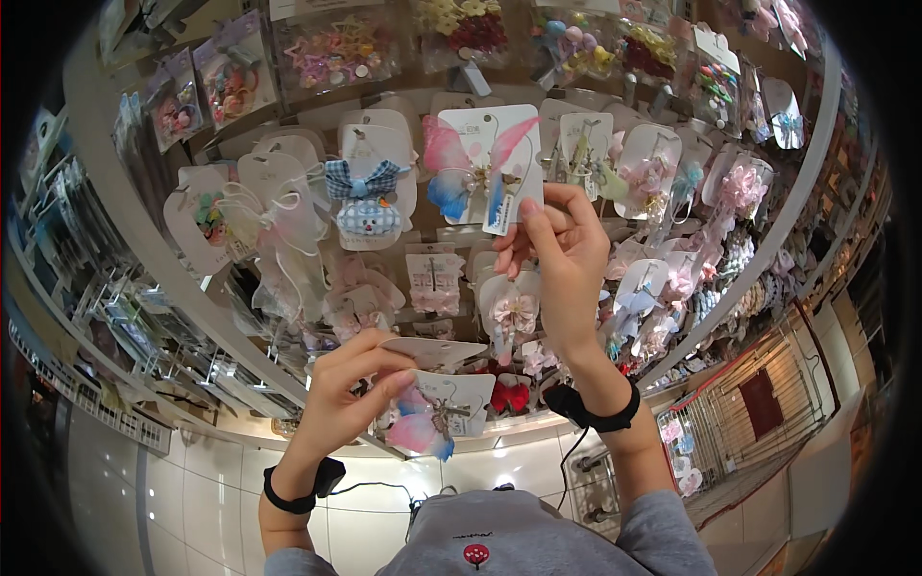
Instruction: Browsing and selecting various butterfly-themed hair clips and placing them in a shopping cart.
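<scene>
My right hand (558,237) pinches the lower right corner of a white card that carries a pink and blue butterfly hair clip (472,173). This card is up against the display rack, among the hanging packs; whether it sits on a hook is unclear. Low in front of the rack, my left hand (360,389) grips white cards by their edge. The front one bears another pink and blue butterfly hair clip (425,425), and a second white card (436,351) shows above it. A checked blue bow hair clip (364,180) hangs left of the raised card.
Bagged hair accessories (338,50) hang along the top. Pale ribbon bows (277,209) hang at left, pink flower clips (745,183) at right. A grey metal post (774,209) borders the rack. At lower right stands a wire shopping cart (749,410) with several carded items inside.
</scene>
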The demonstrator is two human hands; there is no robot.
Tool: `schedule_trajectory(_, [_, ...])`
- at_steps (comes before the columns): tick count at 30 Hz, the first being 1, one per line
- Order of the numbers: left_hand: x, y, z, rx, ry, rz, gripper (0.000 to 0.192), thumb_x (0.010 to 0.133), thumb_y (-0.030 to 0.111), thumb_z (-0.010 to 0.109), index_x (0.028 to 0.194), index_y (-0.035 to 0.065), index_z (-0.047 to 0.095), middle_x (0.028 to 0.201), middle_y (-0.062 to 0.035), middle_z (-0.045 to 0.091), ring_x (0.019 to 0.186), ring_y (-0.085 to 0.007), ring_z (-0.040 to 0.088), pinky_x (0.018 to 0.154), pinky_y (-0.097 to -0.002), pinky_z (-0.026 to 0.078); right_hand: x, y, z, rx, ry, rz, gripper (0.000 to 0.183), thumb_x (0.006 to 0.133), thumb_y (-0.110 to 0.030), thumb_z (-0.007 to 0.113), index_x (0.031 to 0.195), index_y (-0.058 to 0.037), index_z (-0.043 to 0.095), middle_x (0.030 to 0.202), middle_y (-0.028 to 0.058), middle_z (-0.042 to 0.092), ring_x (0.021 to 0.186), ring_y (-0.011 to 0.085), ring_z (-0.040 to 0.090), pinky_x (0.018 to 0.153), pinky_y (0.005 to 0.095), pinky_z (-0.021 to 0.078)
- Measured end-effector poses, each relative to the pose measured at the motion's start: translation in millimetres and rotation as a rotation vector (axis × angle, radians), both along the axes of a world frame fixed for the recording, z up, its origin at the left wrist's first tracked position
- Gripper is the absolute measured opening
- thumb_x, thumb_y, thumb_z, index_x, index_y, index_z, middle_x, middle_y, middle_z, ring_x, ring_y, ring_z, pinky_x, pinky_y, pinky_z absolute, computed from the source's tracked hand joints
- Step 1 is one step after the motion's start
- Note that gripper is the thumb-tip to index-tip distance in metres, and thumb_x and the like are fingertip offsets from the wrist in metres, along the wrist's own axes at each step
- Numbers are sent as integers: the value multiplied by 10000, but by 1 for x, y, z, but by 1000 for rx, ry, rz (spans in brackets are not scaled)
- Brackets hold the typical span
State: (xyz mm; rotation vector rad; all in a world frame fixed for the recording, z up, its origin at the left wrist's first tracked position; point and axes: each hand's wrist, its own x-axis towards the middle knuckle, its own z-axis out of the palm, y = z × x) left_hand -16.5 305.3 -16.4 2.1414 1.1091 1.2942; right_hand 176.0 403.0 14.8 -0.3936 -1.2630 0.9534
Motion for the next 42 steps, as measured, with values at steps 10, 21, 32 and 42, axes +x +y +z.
schedule_trajectory(10, [3,3,-10,10,-19,-41,88,719,24,605,778,-38,584,774,-74,557,601,-124,500,549,-224,389,-12,45,-8,-9,11,-53,144,866,-84,453,898,56,444,603,103,555,450,112,529,406,198,410])
schedule_trajectory(21, [6,4,-15,-254,-389,66,81,789,34,571,827,-36,584,840,-14,492,698,-61,451,588,-176,361,-13,68,-30,-198,-38,59,204,871,-92,428,959,92,438,675,133,560,541,177,580,502,246,483])
schedule_trajectory(32, [13,28,-21,-231,-529,113,133,805,93,572,856,-28,592,806,1,479,719,-55,428,648,-179,340,24,-29,-58,-253,-360,51,124,840,-135,537,837,-11,541,601,-4,521,515,20,447,446,164,331])
schedule_trajectory(42, [28,24,-16,-136,-636,150,221,877,151,473,909,-31,595,893,-34,505,850,-98,472,766,-205,346,37,-49,-57,-401,-340,381,145,831,-121,550,867,19,533,631,47,567,490,54,482,419,168,353])
